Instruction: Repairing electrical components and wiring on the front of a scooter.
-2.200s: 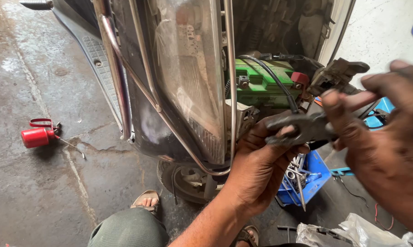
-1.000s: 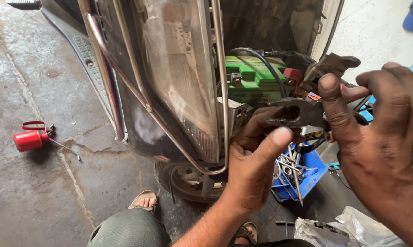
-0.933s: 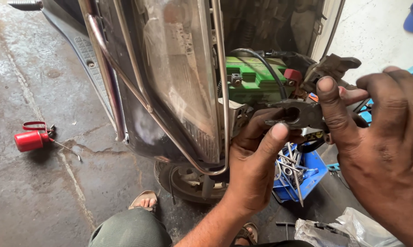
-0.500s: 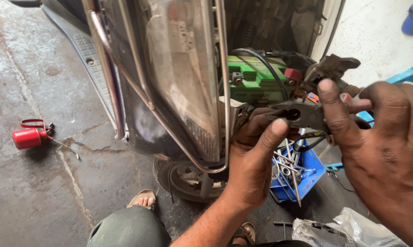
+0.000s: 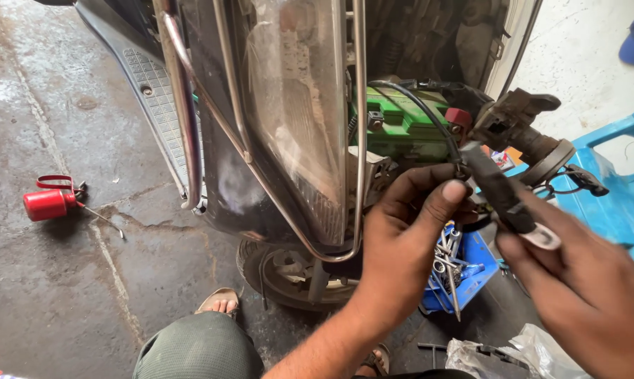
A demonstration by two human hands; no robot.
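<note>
Held part: black lever-like piece [image 5: 503, 193] with bare metal tip, in front of the scooter's opened front, just right of the green battery [image 5: 401, 126].
Right hand [image 5: 583, 295]: fingers closed around the lower end of the piece, metal tip showing above the thumb.
Left hand [image 5: 401, 245]: thumb and forefinger pinched together at a black cable [image 5: 429, 116] end, touching the top of the piece.
Progress: front cover off, battery and wiring exposed; piece not mounted, judged mid-job.
Handlebar stub [image 5: 524, 130]: bare, just above the hands.
Room: chrome guard bar [image 5: 359, 133] close on the left; blue tray of tools [image 5: 464, 270] beneath; blue plastic chair [image 5: 615, 203] near on the right.
Floor: red oil can [image 5: 49, 203] well apart, on wet concrete.
</note>
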